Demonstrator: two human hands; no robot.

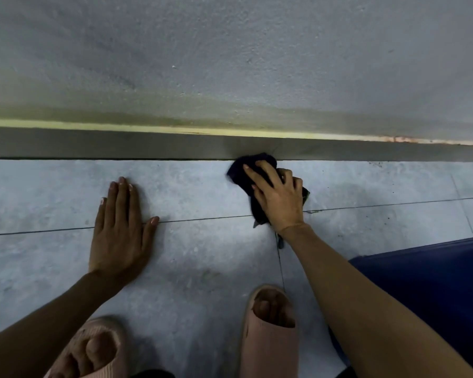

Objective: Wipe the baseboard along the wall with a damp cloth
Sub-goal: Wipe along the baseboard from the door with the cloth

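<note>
A grey baseboard (120, 144) runs across the view at the foot of a rough grey wall, with a yellowish strip along its top edge. My right hand (277, 196) grips a dark cloth (246, 170) bunched under the fingers. The cloth's upper end presses against the baseboard's lower part where it meets the floor. A tail of the cloth hangs out below my wrist. My left hand (120, 227) lies flat on the floor tile, fingers together and thumb spread, about a hand's width short of the baseboard.
The floor is pale grey tile (202, 192) with dark grout lines. My two feet in pink slippers (268, 336) stand at the bottom edge. A dark blue object (434, 290) fills the lower right. Reddish marks (402, 139) stain the yellow strip on the right.
</note>
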